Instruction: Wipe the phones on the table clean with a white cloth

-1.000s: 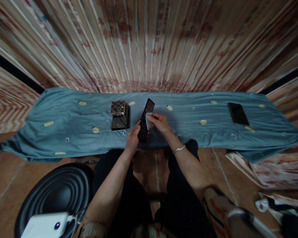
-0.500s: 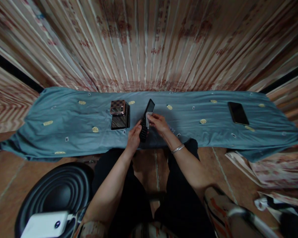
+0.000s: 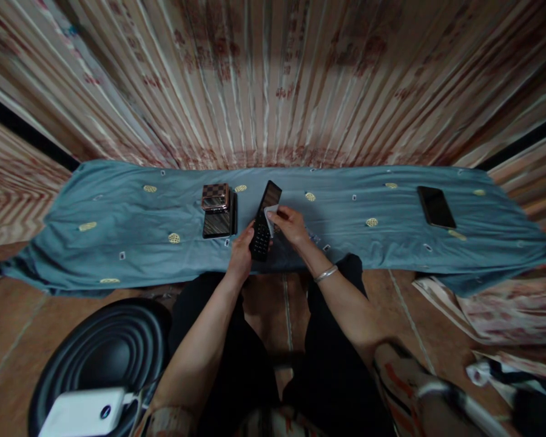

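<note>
Sitting at teal-draped tabletop (image 3: 337, 237). Holding open flip phone (image 3: 259, 243) over it. Clasping keypad half in left grip (image 3: 241, 252), leaving screen half jutting out beyond. With right grip (image 3: 292, 226), pinching pale cloth (image 3: 271, 210) over phone's right side near hinge.

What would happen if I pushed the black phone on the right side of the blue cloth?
The black phone probably won't roll or tip, because it's thin and lies flat. Its straight edges make it look stiff, so it likely won't bend. The blue cloth is wrinkled, so it might bunch up underneath.
</note>
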A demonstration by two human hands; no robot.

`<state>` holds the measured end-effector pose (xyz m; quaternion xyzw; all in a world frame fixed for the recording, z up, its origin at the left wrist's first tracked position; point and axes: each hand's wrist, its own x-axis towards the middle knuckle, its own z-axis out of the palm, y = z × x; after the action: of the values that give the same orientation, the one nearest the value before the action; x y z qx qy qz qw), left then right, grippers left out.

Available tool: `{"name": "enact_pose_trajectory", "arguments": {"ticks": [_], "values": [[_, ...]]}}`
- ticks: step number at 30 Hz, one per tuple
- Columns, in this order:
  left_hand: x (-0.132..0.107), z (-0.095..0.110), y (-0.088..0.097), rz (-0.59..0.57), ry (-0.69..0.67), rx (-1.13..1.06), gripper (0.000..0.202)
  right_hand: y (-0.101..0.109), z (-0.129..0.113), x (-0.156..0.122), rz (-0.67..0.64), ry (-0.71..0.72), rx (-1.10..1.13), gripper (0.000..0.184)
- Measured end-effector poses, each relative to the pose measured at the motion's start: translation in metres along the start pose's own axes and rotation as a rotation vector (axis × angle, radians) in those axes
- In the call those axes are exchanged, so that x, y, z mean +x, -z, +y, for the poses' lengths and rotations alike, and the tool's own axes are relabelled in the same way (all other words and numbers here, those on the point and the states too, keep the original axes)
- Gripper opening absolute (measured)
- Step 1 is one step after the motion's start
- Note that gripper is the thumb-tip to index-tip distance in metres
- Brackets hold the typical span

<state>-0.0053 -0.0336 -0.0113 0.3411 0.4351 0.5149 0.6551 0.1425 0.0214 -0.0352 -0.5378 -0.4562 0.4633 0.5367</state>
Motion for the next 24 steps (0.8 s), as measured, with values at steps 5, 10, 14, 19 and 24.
{"name": "enact_pose_trajectory", "arguments": {"ticks": [5,10,14,19,24], "values": [[-0.004,0.0,-0.003,-0.059,0.061,-0.028,0.056,0.01,-0.009,0.001,0.081,0.103,-0.185,0.037],[-0.007,0.003,-0.006,-0.084,0.113,-0.065,0.06,0.021,-0.016,0.006,0.183,0.143,-0.285,0.045],[-0.009,0.002,-0.005,-0.11,0.146,-0.069,0.06,0.028,-0.014,0.014,0.21,0.171,-0.284,0.047],[-0.009,0.002,-0.004,-0.127,0.159,-0.066,0.057,0.032,-0.007,0.017,0.191,0.191,-0.278,0.069],[-0.007,0.003,-0.005,-0.116,0.166,-0.079,0.056,0.027,-0.005,0.008,0.088,0.233,-0.379,0.095]]}}
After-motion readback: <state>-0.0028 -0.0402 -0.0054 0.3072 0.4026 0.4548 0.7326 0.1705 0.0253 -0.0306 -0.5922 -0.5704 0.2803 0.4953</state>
